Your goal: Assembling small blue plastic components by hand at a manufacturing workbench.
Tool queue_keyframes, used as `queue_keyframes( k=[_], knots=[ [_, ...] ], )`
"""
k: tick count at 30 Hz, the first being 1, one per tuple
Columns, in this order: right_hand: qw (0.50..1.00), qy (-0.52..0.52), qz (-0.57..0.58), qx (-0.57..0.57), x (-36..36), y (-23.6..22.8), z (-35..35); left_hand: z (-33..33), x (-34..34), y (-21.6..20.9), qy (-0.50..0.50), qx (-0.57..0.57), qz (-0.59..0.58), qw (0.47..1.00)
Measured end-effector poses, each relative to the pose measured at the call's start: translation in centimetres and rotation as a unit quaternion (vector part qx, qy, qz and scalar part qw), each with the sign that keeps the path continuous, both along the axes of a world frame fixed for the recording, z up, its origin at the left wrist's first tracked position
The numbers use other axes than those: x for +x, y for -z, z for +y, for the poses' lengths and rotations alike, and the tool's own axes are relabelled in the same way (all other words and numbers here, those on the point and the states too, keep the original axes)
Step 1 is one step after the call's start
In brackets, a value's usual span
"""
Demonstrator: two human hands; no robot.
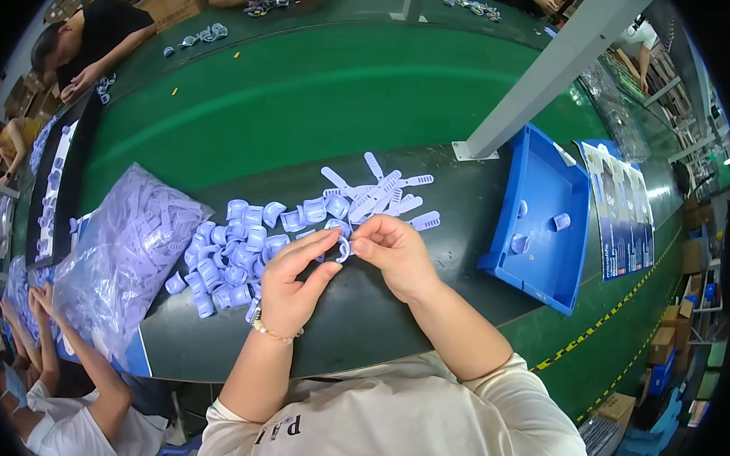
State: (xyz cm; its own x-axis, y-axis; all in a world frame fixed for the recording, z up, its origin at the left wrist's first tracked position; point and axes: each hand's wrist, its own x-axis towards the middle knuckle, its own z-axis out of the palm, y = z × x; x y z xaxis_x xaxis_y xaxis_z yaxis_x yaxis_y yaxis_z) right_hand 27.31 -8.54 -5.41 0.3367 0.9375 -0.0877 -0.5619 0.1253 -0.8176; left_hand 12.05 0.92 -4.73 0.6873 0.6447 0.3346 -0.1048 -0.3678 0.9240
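Observation:
Between my hands, over the dark table, is a small curved lavender plastic piece (344, 249). My left hand (290, 275), with a beaded bracelet at the wrist, pinches it from the left. From the right, the thumb and fingers of my right hand (395, 253) close on its other side; whether they also hold a strap end is hidden. A heap of similar curved lavender pieces (231, 258) lies just left of my left hand. Beyond my right hand, flat lavender slotted straps (383, 194) lie in a loose pile.
A clear plastic bag (133, 249) full of lavender straps stands left. At right sits a blue tray (536, 274) with a few lavender pieces, beside printed sheets (618, 208). A grey post (546, 81) rises behind. Co-workers sit around a green conveyor belt (281, 100).

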Motion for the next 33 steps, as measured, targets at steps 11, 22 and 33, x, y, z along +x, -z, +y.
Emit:
queue_keyframes(
  k=[11, 22, 33],
  knots=[
    [0.912, 0.080, -0.402, 0.037, -0.5, -0.9, 0.1, 0.3, -0.2, 1.2, 0.029, -0.116, -0.060, 0.991],
    [0.794, 0.108, -0.592, 0.080, -0.8, -1.5, -0.1, -0.3, 0.4, 0.3, 0.115, -0.371, -0.193, 0.901],
    [0.777, 0.145, -0.604, 0.102, -0.4, -2.0, 0.0, -0.7, 0.2, 1.0, 0.124, -0.374, -0.146, 0.907]
  ],
)
